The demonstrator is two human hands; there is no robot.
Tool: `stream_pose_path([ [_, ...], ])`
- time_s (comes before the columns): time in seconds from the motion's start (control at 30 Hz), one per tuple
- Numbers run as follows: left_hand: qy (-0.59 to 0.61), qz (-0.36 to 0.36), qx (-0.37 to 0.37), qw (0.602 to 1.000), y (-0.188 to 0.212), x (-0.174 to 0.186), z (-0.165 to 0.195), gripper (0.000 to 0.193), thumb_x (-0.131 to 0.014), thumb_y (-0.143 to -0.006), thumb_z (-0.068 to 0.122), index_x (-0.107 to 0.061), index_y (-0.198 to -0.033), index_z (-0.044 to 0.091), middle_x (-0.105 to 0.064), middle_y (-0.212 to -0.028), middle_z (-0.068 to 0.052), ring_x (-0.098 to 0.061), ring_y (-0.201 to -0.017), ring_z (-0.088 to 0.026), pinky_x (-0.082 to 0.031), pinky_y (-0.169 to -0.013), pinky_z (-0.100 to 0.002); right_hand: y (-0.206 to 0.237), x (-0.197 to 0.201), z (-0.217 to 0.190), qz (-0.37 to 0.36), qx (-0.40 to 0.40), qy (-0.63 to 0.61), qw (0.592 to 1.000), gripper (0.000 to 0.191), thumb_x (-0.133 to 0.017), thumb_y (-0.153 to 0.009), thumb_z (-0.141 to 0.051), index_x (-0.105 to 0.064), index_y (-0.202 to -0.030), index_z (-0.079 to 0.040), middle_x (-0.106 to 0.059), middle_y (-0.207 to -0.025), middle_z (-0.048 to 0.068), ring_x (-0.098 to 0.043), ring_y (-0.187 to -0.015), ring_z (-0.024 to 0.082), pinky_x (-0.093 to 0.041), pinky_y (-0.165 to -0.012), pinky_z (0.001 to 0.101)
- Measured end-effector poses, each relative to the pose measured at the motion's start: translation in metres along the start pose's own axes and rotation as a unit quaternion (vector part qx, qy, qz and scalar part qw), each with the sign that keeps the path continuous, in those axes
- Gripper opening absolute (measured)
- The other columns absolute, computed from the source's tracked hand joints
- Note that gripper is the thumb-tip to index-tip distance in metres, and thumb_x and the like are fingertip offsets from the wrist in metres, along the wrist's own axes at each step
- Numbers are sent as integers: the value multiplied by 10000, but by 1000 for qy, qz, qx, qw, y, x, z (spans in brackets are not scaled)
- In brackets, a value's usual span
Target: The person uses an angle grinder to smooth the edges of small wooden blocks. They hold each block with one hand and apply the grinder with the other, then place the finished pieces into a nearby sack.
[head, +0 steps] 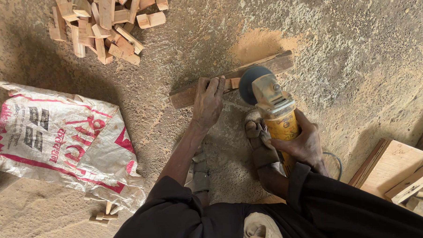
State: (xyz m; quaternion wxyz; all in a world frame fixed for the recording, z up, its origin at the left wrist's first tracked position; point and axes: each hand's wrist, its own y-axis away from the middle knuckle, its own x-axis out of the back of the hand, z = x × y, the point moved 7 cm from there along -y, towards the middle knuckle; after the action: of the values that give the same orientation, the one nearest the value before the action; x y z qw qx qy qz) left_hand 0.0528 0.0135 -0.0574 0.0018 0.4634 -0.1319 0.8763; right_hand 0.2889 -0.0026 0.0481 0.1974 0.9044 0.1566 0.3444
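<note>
Couldn't see the small block [232, 83] properly, the left hand [208, 101] covered most of it. The right hand [302, 146] hid the grinder [273, 107]'s rear; the wood pile [102, 24] ran off the top edge.

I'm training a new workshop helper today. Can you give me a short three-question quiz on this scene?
1. True or false: the left hand presses on a small block on the plank.
2. Which hand holds the grinder? A) left B) right C) both
3. Fill in: the pile of wood offcuts lies above the printed ____ in the picture.

Key:
1. True; the block sits by the disc.
2. B; the right hand grips its yellow body.
3. Sack.
</note>
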Motion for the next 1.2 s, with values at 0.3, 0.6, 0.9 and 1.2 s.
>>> stream_pose_path([
  [0.3, 49, 23, 2, 999, -4, 11, 0, 401, -641, -931, -3, -645, -1327, -71, -629, -1136, -125, -545, -1014, -302, -581, -794, -400, -4, -8, -7, 2, 39, 39, 998, 752, -909, -555, -188, -643, -1239, -22, -788, -978, 132, -791, -835, 221, -635, -779, 372],
  [0.6, 41, 16, -1, 999, -3, 1, -2, 425, -634, -916, -30, -635, -1336, -91, -614, -1138, -108, -501, -979, -281, -576, -762, -369, -6, -1, 3, 11, 30, 53, 998, 752, -904, -574, -187, -633, -1250, -3, -790, -982, 160, -798, -821, 242, -665, -775, 388],
  [0.9, 31, 24, -8, 999, -6, 11, 2, 442, -658, -886, -42, -638, -1325, -84, -619, -1112, -107, -501, -957, -281, -560, -787, -387, -10, -6, 0, 16, 57, 43, 997, 816, -923, -565, -193, -609, -1289, 16, -775, -1016, 173, -787, -839, 249, -651, -775, 390],
  [1.2, 18, 39, -12, 999, -5, 13, 3, 432, -671, -866, -46, -654, -1296, -80, -632, -1109, -109, -520, -957, -283, -558, -780, -377, 0, -3, -2, 29, 55, 29, 998, 843, -932, -568, -196, -598, -1315, 7, -774, -1020, 158, -782, -844, 228, -644, -789, 387],
])
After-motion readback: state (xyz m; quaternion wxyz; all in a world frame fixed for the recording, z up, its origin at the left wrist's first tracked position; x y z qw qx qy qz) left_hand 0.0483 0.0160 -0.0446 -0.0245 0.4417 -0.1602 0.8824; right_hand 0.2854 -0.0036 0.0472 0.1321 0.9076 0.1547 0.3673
